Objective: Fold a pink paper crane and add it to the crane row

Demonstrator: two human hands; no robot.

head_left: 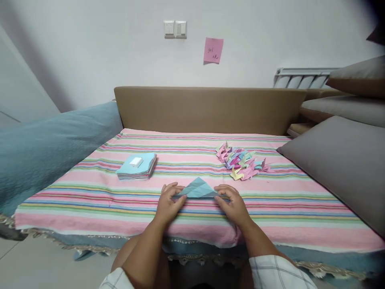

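Note:
A light blue sheet of origami paper [198, 188], folded into a triangle with its peak pointing away from me, is held just over the striped cloth. My left hand [170, 200] pinches its left corner between thumb and fingers. At the right corner, my right hand [231, 200] grips the paper the same way. Creases run across the paper's face. To the left lies a stack of square paper [136, 168], blue on top, with a small white block [136, 162] resting on it. Beyond my right hand is a pile of colourful folded paper cranes [240, 160].
The striped cloth [90, 192] covers the sofa seat. A brown backrest [210, 110] stands behind it, with a blue-covered armrest [60, 140] at left and grey cushions [339, 160] at right. On the wall are switches [175, 29] and a pink note [213, 50].

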